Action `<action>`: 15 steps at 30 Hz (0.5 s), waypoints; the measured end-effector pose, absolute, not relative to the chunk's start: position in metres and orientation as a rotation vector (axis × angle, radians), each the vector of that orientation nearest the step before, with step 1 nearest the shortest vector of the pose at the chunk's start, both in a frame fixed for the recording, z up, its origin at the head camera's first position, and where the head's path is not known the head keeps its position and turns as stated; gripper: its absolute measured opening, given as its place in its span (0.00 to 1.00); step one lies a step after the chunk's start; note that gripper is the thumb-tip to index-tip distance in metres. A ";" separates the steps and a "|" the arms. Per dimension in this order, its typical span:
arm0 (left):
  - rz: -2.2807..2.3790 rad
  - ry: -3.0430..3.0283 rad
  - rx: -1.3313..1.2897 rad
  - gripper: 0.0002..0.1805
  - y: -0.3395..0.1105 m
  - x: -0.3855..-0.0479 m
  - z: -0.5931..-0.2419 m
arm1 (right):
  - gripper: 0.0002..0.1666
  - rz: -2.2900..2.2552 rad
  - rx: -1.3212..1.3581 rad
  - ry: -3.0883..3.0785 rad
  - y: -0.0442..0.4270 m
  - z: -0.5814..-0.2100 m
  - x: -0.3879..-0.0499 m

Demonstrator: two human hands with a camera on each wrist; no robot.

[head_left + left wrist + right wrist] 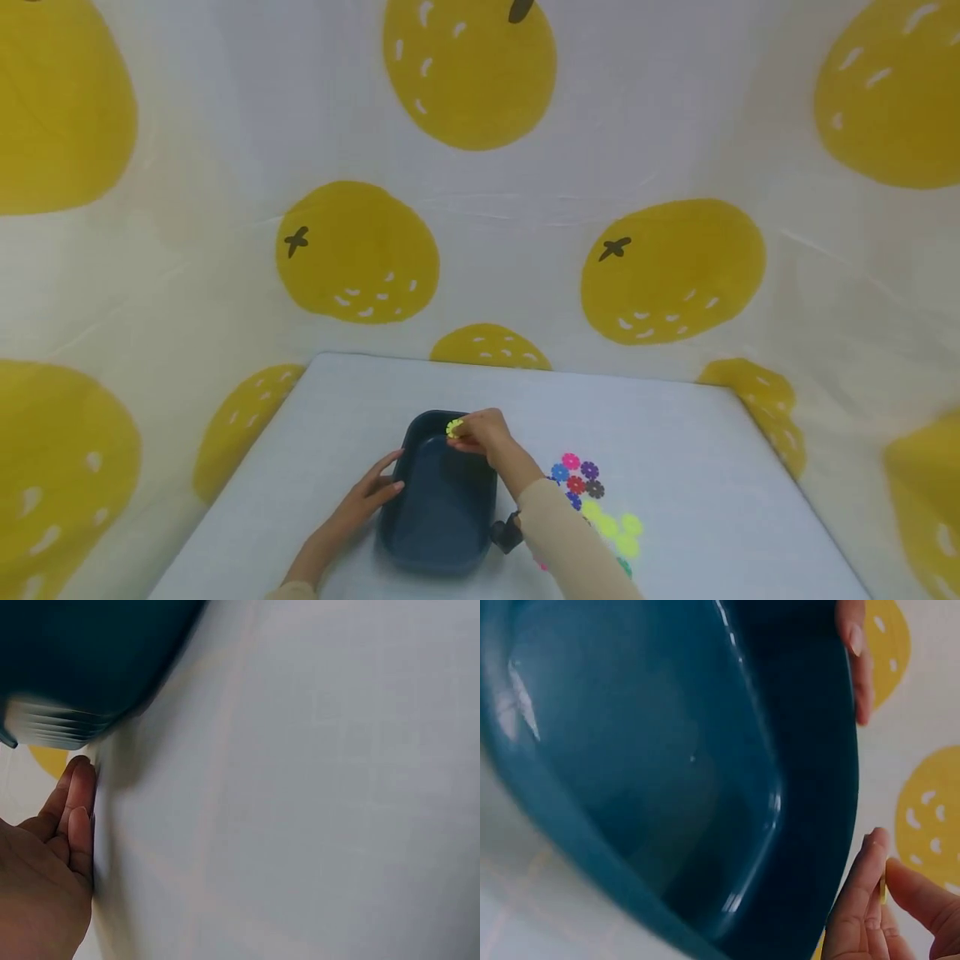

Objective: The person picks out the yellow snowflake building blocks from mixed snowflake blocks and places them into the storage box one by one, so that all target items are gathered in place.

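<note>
A dark teal rectangular basin (438, 512) stands on the white table, and its inside shows bare in the head and right wrist views. My right hand (482, 435) is over the basin's far end, pinching a yellow notched disc (453, 428) between thumb and fingers. The disc is edge-on in the right wrist view, a thin yellow strip (883, 888). At the basin's left side my left hand (366, 493) touches the rim with extended fingers. In the left wrist view its fingers (81, 795) lie nearly straight beside the basin's outer wall.
Right of the basin lie several coloured notched discs (575, 484), with several yellow ones (611, 525) nearer me. My right forearm partly covers them. A small black object (507, 533) shows beside the right sleeve. Behind the table hangs a white cloth (510, 217) printed with yellow fruit.
</note>
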State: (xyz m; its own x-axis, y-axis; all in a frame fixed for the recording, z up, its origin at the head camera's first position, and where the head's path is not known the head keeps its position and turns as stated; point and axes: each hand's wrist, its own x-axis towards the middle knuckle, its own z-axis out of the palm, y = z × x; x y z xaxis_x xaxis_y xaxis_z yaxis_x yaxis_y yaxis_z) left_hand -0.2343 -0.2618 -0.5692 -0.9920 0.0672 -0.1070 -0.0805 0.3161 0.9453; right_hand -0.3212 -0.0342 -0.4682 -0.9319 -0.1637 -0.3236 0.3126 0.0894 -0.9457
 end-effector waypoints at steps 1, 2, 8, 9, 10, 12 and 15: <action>1.768 2.437 -0.010 0.34 -0.261 -0.234 -0.569 | 0.10 -1.905 0.148 2.026 -0.036 -0.469 -0.322; 1.768 2.433 0.000 0.34 -0.261 -0.234 -0.569 | 0.09 -1.904 0.150 2.025 -0.038 -0.470 -0.323; 1.798 2.427 0.025 0.35 -0.259 -0.233 -0.569 | 0.08 -1.894 0.175 2.005 -0.049 -0.474 -0.327; 1.802 2.424 0.025 0.35 -0.259 -0.233 -0.569 | 0.08 -1.890 0.183 2.003 -0.051 -0.475 -0.328; 1.802 2.422 0.024 0.35 -0.259 -0.233 -0.569 | 0.07 -1.882 0.195 2.003 -0.052 -0.476 -0.328; 1.797 2.418 0.001 0.35 -0.259 -0.233 -0.569 | 0.07 -1.868 0.214 2.004 -0.056 -0.477 -0.329; 1.774 2.420 -0.047 0.35 -0.259 -0.233 -0.568 | 0.07 -1.847 0.239 1.997 -0.061 -0.481 -0.331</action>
State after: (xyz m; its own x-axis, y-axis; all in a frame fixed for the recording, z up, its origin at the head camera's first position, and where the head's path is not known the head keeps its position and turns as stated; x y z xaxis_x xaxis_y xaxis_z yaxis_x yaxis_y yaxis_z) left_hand -0.2331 -0.2591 -0.5677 -0.9896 0.0576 -0.1315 -0.1081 0.3038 0.9466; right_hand -0.3311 -0.0606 -0.4813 -0.9020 -0.1473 -0.4057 0.3929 0.1087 -0.9131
